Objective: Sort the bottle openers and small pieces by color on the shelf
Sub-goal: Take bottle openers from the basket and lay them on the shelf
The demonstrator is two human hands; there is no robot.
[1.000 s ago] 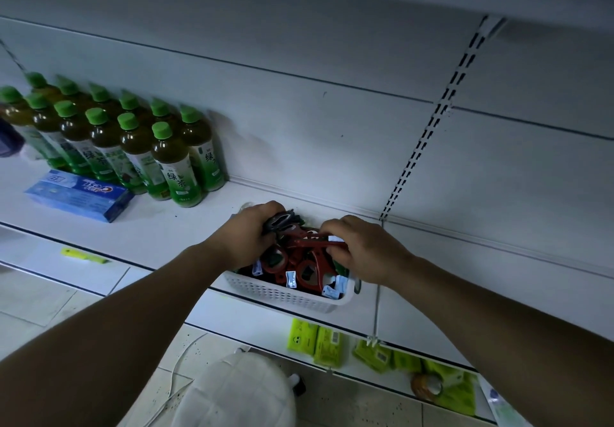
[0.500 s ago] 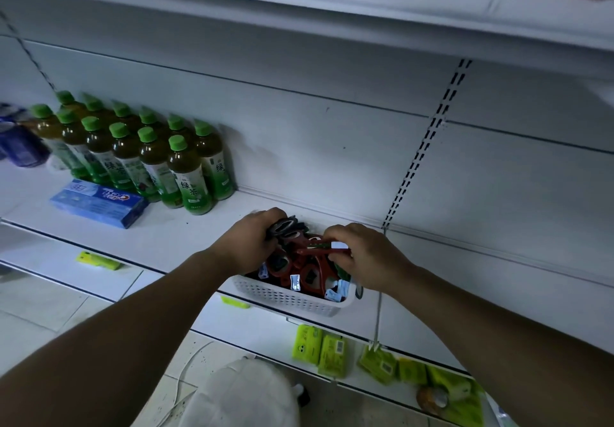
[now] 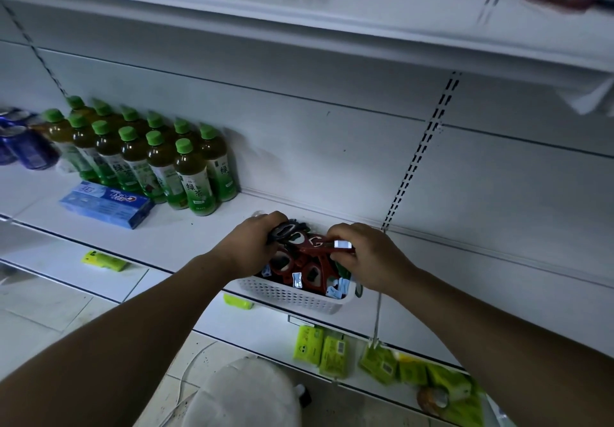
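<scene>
A white perforated basket [image 3: 292, 297] sits at the front edge of the middle shelf [image 3: 186, 237]. It holds several red bottle openers [image 3: 314, 272], some with white tags. My left hand [image 3: 254, 244] grips a bunch of black bottle openers [image 3: 286, 230] over the basket's back left. My right hand [image 3: 367, 257] pinches a red bottle opener [image 3: 327, 246] with a white tag, held flat above the pile. A bit of green [image 3: 342, 269] shows under my right hand.
Green-capped tea bottles [image 3: 159, 161] stand at the back left, with a blue toothpaste box [image 3: 106, 203] in front and blue cans [image 3: 28, 147] further left. Green packets [image 3: 322, 350] lie on the lower shelf. A white stool [image 3: 246, 396] is below. An upper shelf [image 3: 299, 24] overhangs.
Both hands stay over the basket with the same openers. The view has tilted up, showing the upper shelf.
</scene>
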